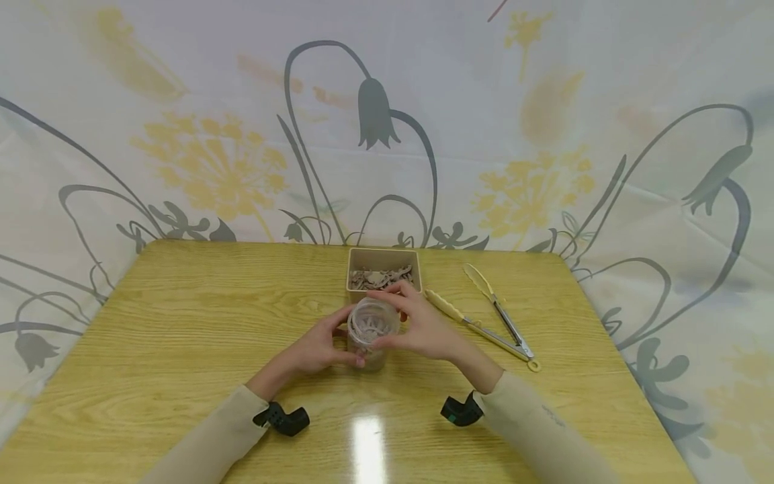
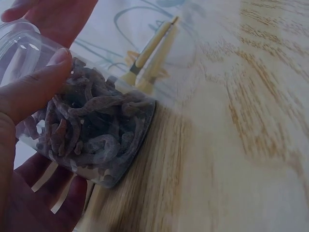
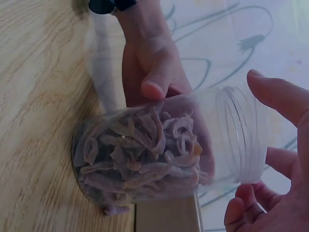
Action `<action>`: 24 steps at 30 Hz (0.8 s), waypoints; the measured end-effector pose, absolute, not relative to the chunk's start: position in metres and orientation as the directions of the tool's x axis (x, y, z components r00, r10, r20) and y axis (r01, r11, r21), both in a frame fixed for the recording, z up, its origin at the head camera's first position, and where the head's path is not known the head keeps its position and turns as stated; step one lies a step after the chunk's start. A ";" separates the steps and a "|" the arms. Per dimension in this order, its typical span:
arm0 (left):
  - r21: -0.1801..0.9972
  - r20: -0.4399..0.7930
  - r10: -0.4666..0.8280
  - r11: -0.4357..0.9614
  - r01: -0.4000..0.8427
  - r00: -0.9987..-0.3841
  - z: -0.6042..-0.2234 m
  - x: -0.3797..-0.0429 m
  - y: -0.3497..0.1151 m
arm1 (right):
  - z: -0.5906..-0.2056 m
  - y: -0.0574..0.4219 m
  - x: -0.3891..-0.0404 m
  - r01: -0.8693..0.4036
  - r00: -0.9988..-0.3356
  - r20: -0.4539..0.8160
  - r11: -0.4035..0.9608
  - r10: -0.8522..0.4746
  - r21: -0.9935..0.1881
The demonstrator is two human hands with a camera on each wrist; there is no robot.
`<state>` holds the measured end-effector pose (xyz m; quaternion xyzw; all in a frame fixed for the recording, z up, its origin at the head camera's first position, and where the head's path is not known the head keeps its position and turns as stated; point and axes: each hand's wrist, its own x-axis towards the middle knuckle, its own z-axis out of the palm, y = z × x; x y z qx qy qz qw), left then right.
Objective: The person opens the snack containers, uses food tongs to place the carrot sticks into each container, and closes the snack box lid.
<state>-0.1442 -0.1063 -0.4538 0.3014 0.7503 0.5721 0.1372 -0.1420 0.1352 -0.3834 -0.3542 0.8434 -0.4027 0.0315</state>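
Observation:
A clear jar (image 3: 145, 150) stands on the table between the two hands, partly filled with wrinkled grey-brown dried strips (image 2: 101, 111). My left hand (image 1: 317, 346) grips the jar's side, thumb on the near face and fingers round the far one. At the top, my right hand (image 1: 426, 329) spans a clear lid (image 3: 256, 145) at the jar's mouth, with the thumb on one side and the fingers curled on the other. Screw threads show through the clear neck just below the lid.
Right behind the jar is a beige rectangular box (image 1: 383, 258) holding more of the strips. Tongs with cream-coloured tips (image 1: 444, 304) lie spread on the table (image 1: 242, 302) to the right. A flower-patterned cloth (image 1: 375, 188) hangs behind the table's far edge.

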 end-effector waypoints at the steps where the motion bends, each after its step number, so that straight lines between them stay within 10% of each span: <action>1: 0.943 0.136 0.609 0.163 0.291 -0.782 -0.454 -0.144 -0.106 | -0.384 0.134 -0.142 -0.574 -0.746 0.232 0.426 -0.624 -0.700; 24: 0.942 0.098 0.579 0.210 0.264 -0.809 -0.453 -0.141 -0.106 | -0.384 0.128 -0.143 -0.540 -0.755 0.189 0.431 -0.629 -0.723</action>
